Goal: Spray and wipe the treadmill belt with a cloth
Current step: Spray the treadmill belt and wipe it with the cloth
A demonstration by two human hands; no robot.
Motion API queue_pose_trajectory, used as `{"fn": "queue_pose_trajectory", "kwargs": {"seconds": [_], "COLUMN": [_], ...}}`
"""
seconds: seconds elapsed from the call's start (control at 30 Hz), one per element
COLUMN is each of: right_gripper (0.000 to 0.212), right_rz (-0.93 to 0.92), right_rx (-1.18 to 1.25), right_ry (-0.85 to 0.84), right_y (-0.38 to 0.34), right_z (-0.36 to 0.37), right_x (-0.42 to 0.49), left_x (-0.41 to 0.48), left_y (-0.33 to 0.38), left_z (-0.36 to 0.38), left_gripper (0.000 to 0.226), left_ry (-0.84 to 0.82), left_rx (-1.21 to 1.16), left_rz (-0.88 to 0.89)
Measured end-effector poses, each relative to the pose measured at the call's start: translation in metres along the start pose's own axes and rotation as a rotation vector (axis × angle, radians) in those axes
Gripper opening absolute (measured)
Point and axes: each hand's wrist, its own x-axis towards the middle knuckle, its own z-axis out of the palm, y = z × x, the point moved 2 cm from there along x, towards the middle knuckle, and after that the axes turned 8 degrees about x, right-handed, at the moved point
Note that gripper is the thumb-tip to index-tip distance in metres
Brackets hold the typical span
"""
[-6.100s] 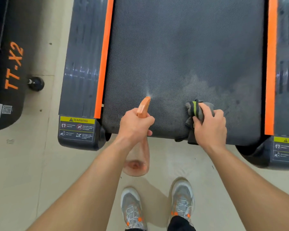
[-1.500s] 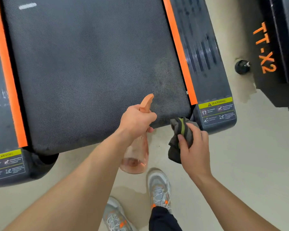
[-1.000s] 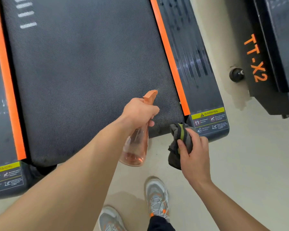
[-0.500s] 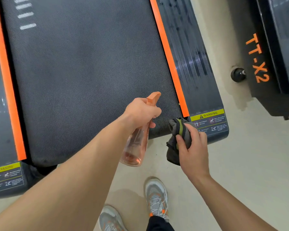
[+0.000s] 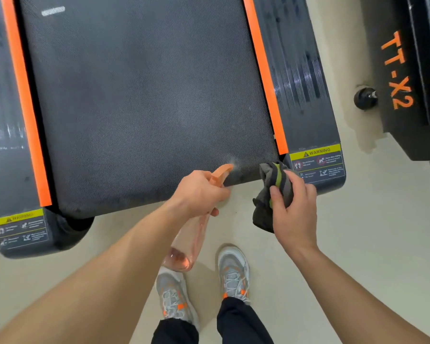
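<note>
Mist now puffs from the spray bottle (image 5: 196,219) nozzle onto the belt (image 5: 144,103), absent half a second ago. Left hand (image 5: 200,192) grip squeezes the bottle; right hand (image 5: 294,209) grip pinches the cloth (image 5: 271,194) just beside, at the belt's near corner.

- a gym or fitness room, seen from above.
- a treadmill (image 5: 139,95) fills most of the view, with orange side strips (image 5: 263,78) and yellow warning stickers (image 5: 317,161) at its rear corners.
- a second black machine (image 5: 412,78) marked "tt-x2" stands just beside it.
- both sit on a plain pale floor (image 5: 372,232).
</note>
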Motion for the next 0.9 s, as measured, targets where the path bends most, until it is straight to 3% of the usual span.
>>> {"fn": "queue_pose_trajectory", "kwargs": {"seconds": [0.4, 0.53, 0.67, 0.73, 0.83, 0.9], "right_gripper": [0.041, 0.040, 0.043, 0.045, 0.044, 0.042], "right_rz": [-0.096, -0.285, -0.436, -0.448, -0.458, -0.563], "right_rx": [-0.043, -0.181, -0.375, -0.532, -0.608, -0.623], "right_ry": [0.125, 0.152, 0.244, 0.197, 0.173, 0.158], "right_y": [-0.019, -0.046, -0.080, -0.090, -0.082, -0.061], "right_z": [0.027, 0.058, 0.101, 0.123, 0.135, 0.125], "right_x": [0.018, 0.076, 0.168, 0.205, 0.206, 0.162], "left_x": [-0.008, 0.000, 0.017, 0.031, 0.051, 0.060], "left_y": [-0.034, -0.040, -0.030, -0.021, -0.009, 0.000], "left_z": [-0.017, -0.034, -0.053, -0.063, -0.078, -0.088], "left_gripper": [0.007, 0.009, 0.034, 0.044, 0.053, 0.046], "left_ry": [0.085, 0.155, 0.080, 0.068, 0.136, 0.152], "left_rx": [-0.122, -0.166, -0.261, -0.263, -0.270, -0.307], "left_rz": [0.056, 0.092, 0.149, 0.192, 0.259, 0.300]}}
